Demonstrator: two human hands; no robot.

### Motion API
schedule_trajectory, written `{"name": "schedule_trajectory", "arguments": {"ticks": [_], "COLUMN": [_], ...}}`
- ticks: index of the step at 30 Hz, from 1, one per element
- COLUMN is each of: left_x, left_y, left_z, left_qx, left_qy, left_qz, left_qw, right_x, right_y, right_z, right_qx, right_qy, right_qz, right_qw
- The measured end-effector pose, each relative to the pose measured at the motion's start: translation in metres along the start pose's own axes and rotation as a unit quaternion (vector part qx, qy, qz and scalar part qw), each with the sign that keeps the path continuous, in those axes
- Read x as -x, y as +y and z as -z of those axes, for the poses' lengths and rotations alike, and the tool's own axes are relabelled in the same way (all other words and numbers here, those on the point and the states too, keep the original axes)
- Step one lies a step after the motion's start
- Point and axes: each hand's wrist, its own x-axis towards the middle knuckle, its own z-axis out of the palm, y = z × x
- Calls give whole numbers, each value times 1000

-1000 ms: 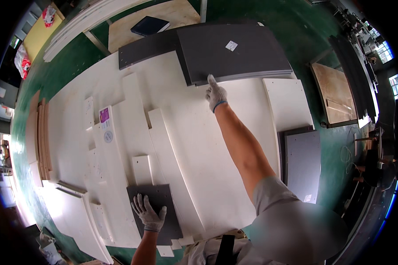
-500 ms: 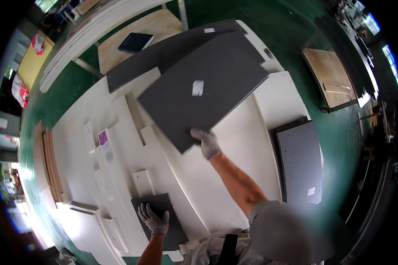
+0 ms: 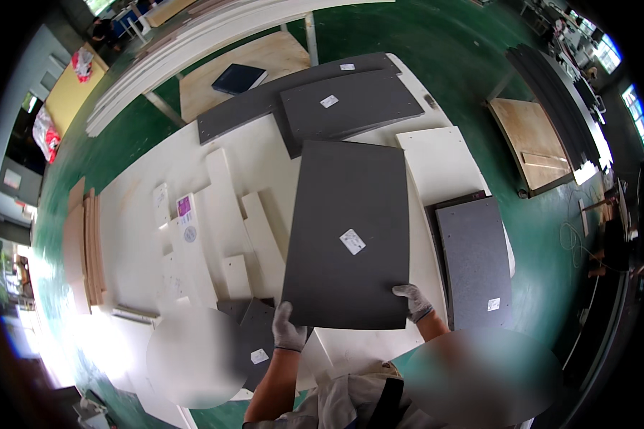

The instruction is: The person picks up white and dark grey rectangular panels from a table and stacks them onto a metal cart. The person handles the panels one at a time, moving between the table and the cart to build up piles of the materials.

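Observation:
A large dark grey panel [image 3: 347,193] with a white label is held out in front of me over the white work table. My left hand [image 3: 288,330], in a pale knitted glove, grips its near left corner, thumb on top. On the near right edge my right hand [image 3: 413,303], gloved the same way, is closed with its thumb over the face. The fingers of both hands are mostly hidden under the panel. Beside my left hand, smaller dark panels [image 3: 256,329] lie on the table, partly hidden by a blurred patch.
Farther back lie a labelled grey panel [image 3: 350,104] and a long dark panel [image 3: 243,111]. Stacked grey panels [image 3: 474,250] sit at the right edge. White strips [image 3: 197,243] cover the table's left. Brown boards [image 3: 86,250] stand beyond; a dark book [image 3: 239,79] rests on a wooden board.
The large panel has come nearer and turned lengthwise toward me. My left hand has left the small dark panel and taken the large panel's corner; my right hand has shifted right and nearer.

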Motion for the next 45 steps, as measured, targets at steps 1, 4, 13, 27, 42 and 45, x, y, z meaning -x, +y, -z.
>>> {"name": "schedule_trajectory", "arguments": {"ticks": [1,4,13,27,42,45], "left_x": [8,44,158,188,391,431], "left_y": [-10,-48,-118,-121,28,57], "left_z": [4,36,62,85,170,264], "left_qx": [-43,-62,-261,-635,-417,-151], "left_qy": [-14,51,39,81,236,275], "left_qz": [-23,6,116,17,-154,-204], "left_qw": [999,997,958,768,864,927], "right_x": [8,36,98,125,127,88], "right_y": [0,-6,-3,93,175,253], "right_z": [10,30,93,100,-155,-218], "right_qx": [15,53,234,703,379,510], "right_qy": [36,82,125,305,-124,-155], "right_qz": [-15,-35,26,276,284,295], "right_qw": [999,995,964,580,872,793]}}
